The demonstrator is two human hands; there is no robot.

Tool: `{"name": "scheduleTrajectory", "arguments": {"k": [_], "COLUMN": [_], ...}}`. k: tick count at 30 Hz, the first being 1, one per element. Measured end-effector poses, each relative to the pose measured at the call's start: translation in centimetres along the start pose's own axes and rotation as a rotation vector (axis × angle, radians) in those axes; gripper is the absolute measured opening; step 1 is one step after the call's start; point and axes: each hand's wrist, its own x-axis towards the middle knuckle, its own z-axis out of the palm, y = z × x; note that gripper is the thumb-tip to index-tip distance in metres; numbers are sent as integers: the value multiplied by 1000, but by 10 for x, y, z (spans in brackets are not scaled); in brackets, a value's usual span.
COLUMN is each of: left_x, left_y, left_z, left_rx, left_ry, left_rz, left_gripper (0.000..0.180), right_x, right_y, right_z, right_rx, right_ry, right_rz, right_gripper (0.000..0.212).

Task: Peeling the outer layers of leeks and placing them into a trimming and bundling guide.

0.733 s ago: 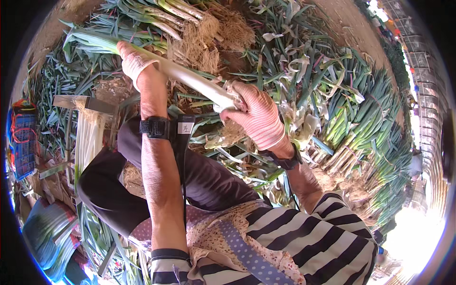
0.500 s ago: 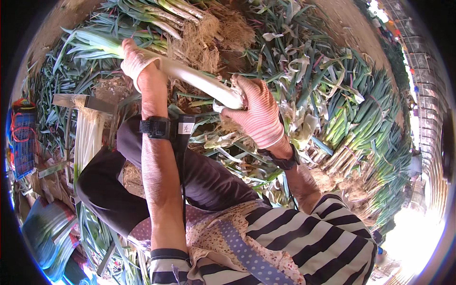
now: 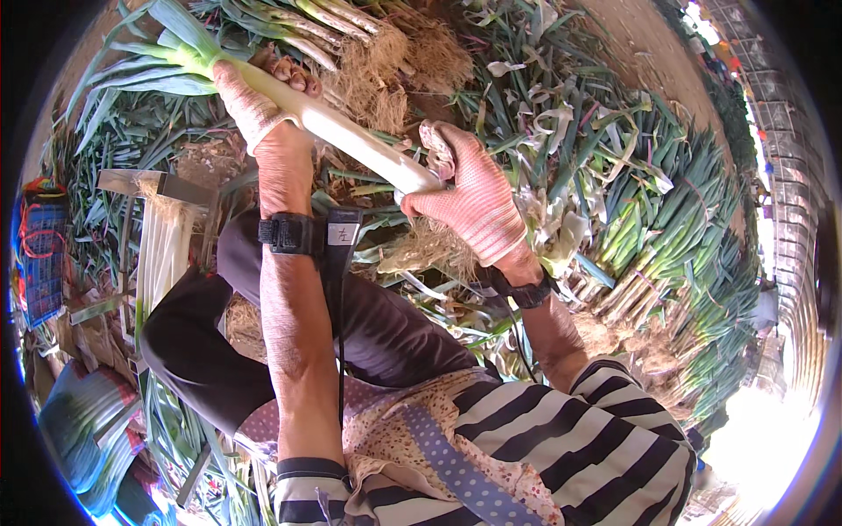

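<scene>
Vegetable workplace amid leek piles (image 3: 688,228)

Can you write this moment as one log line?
left hand: around leek, near leaves; right hand: at leek's white end; nearby: shaggy roots

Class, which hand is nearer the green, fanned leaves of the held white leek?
Left: the left hand grips the stalk beside the leaves; the right hand is at the opposite, white end.
</scene>
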Motion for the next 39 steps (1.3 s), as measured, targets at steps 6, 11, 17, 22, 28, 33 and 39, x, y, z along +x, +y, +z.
{"name": "scheduleTrajectory", "arguments": {"k": [6, 11, 17, 22, 28, 33, 39], "left_x": [-2, -6, -8, -12, -19, -18, -21], "left_y": [0, 2, 1, -2, 5, 9, 8], "left_z": [1, 2, 5, 12, 21, 29, 29], "left_rx": [27, 4, 0, 5, 111, 153, 144], "left_ry": [-5, -40, -35, -3, 156, 302, 306], "left_rz": [45, 33, 13, -29, 21, -17, -6], "left_gripper": [63, 61, 55, 53, 55, 42, 38], "right_x": [2, 0, -4, -8, -9, -5, -5], "right_y": [4, -3, -2, 6, 6, 11, 20], "right_z": [2, -2, -1, 0, 4, 11, 7], "right_rx": [-20, -14, 7, 122, 11, -169, -64], "right_ry": [-36, -44, -53, -58, -59, 61, -182], "right_rz": [36, 48, 65, 82, 11, -130, -31], "right_gripper": [85, 77, 74, 64, 53, 51, 46]}}
